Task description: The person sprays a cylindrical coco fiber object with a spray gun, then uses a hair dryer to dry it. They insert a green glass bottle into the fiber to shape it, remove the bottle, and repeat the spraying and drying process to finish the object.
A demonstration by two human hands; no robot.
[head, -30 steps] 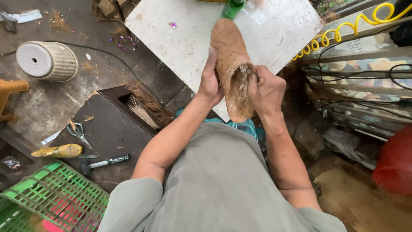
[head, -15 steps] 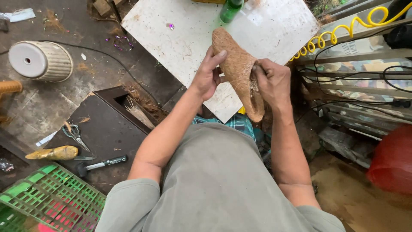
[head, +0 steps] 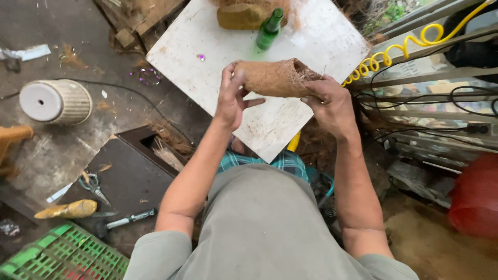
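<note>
Fingers of both the left hand (head: 232,98) and right hand (head: 329,102) clamp the brown fibre roll (head: 275,78), which could likely unravel should either grip slacken.

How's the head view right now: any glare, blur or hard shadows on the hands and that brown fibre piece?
Head view: soft, even daylight, no hard shadows; the brown fibre piece and both hands, left and right, are sharp; the white board is bright but keeps its detail; the green bottle throws a faint green glow onto it; edges bend slightly from the wide lens.
</note>
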